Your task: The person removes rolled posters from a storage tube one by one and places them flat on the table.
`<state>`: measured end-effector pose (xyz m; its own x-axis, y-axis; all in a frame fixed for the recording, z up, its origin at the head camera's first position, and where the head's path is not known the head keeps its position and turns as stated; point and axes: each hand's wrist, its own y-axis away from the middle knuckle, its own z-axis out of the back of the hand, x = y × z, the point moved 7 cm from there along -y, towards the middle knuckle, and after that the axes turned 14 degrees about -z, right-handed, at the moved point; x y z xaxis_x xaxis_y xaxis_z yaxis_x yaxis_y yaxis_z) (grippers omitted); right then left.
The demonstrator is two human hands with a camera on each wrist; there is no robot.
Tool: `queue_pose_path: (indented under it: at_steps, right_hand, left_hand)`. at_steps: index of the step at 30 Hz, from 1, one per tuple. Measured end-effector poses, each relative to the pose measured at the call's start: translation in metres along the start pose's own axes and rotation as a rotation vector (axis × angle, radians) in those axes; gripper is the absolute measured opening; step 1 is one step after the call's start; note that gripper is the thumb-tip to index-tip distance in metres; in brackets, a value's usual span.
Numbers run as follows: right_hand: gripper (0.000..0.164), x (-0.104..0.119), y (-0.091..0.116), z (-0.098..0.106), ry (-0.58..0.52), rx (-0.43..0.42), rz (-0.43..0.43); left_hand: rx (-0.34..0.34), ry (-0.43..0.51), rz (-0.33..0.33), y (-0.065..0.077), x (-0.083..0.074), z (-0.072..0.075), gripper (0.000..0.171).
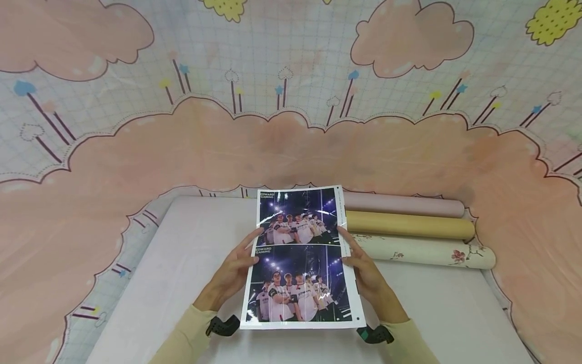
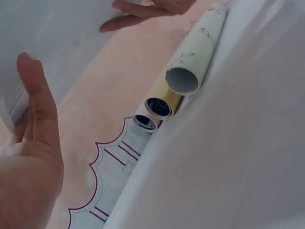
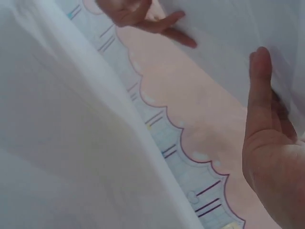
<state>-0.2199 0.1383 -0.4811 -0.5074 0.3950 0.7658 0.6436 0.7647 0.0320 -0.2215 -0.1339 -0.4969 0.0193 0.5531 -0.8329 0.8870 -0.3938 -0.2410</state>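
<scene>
A glossy printed photo sheet (image 1: 295, 283) is held up over the white table, tilted to face the head camera. It bears the same group picture twice, one above the other, with "EDWARD GAMING" lettering and a white border. My left hand (image 1: 232, 270) grips its left edge, thumb on the front and fingers reaching along the side. On the opposite edge my right hand (image 1: 368, 275) holds it the same way. Both wrist views show the sheet's pale back, as in the left wrist view, where the sheet (image 2: 52, 33) spans between the hands.
Behind the sheet, to the right, lie three rolls side by side: a pale pink roll (image 1: 404, 203), a yellow roll (image 1: 414, 225) and a cream floral roll (image 1: 427, 251). They rest on the white table (image 1: 182, 253). A cloud-patterned cloth (image 1: 291, 151) hangs behind.
</scene>
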Motion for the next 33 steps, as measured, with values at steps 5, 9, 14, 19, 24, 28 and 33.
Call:
queue_pose_path:
  at_steps: [5, 9, 14, 19, 24, 28, 33]
  right_hand:
    - [0.070, -0.008, -0.004, 0.013, 0.164, -0.249, -0.078]
    - [0.066, -0.013, -0.007, 0.022, 0.250, -0.427, -0.131]
    - [0.069, -0.013, -0.008, 0.026, 0.277, -0.527, -0.098]
    - [0.065, -0.013, -0.008, 0.032, 0.411, -0.617, -0.082]
    - [0.057, -0.012, -0.010, 0.034, 0.538, -0.675, -0.072]
    - [0.060, -0.009, -0.014, 0.032, 0.587, -0.698, -0.038]
    - [0.069, -0.011, -0.022, 0.032, 0.562, -0.726, -0.026]
  left_hand:
    - [-0.018, -0.023, 0.013, 0.000, 0.005, 0.004, 0.081]
    - [-0.050, -0.115, 0.039, 0.000, 0.007, 0.008, 0.087]
    - [-0.072, -0.213, 0.055, 0.000, 0.006, 0.010, 0.091]
    - [-0.105, -0.303, 0.029, 0.000, 0.000, 0.016, 0.092]
    - [-0.133, -0.385, 0.020, 0.000, -0.003, 0.026, 0.094]
    - [-0.180, -0.498, 0.037, 0.000, -0.002, 0.038, 0.092]
    - [-0.252, -0.617, 0.076, 0.005, -0.002, 0.052, 0.082]
